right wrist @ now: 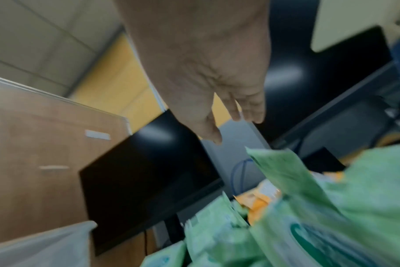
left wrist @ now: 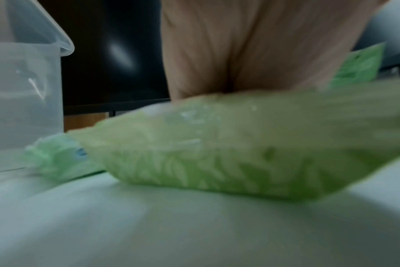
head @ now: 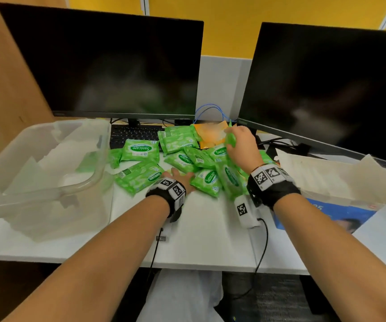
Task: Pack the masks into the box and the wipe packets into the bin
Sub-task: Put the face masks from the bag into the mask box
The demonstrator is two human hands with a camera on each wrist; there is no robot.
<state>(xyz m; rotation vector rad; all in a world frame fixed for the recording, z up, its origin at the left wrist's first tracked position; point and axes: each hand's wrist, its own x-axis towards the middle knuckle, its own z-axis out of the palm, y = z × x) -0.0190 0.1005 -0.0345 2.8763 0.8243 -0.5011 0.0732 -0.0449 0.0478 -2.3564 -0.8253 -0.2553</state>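
Note:
Several green Sanicare wipe packets (head: 141, 149) lie heaped on the white desk in front of the monitors. My left hand (head: 180, 176) lies low among them, fingers stretched flat and thumb spread. In the left wrist view its palm (left wrist: 240, 54) rests over a green packet (left wrist: 217, 153), which hides the fingertips. My right hand (head: 236, 140) hovers over the back of the heap beside an upright green packet (head: 230, 138). In the right wrist view that hand (right wrist: 234, 126) has straight fingers with nothing in them. The clear plastic bin (head: 94, 173) stands at the left. The blue mask box (head: 327, 212) sits at the right with white flaps open.
Orange packets (head: 210, 135) lie behind the green heap. A black keyboard (head: 134, 135) sits under the left monitor (head: 108, 66), and a second monitor (head: 327, 89) stands at the right. Blue cables (head: 210, 110) hang between them. The desk's front edge is near my lap.

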